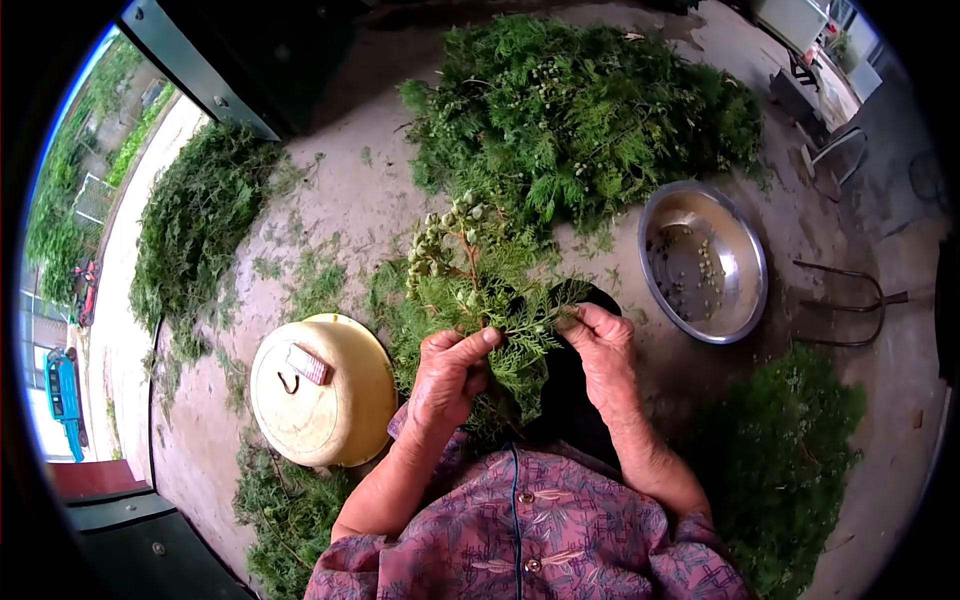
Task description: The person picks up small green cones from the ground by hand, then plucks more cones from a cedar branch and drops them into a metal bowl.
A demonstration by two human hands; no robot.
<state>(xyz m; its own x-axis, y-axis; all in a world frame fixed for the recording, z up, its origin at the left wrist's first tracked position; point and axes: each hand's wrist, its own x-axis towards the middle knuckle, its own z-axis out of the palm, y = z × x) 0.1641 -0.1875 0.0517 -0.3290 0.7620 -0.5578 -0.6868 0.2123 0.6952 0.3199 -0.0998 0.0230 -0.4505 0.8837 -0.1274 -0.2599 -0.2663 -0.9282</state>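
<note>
A leafy green conifer branch (475, 285) with pale round cones near its top is held in front of my body. My left hand (445, 375) is closed around its stem, thumb pressed on top. The fingertips of my right hand (600, 345) are pinched at the branch's right side, on a small green sprig or cone too hidden to tell apart. To the right stands a metal basin (703, 195) with several small green cones and dark bits scattered on its bottom.
A large heap of cut branches (580, 110) lies ahead, with more piles (195, 220) at left and lower right (780, 450). An upturned yellow basin (320, 410) carries a small box (307, 364). A bent metal rod frame (850, 305) lies at right.
</note>
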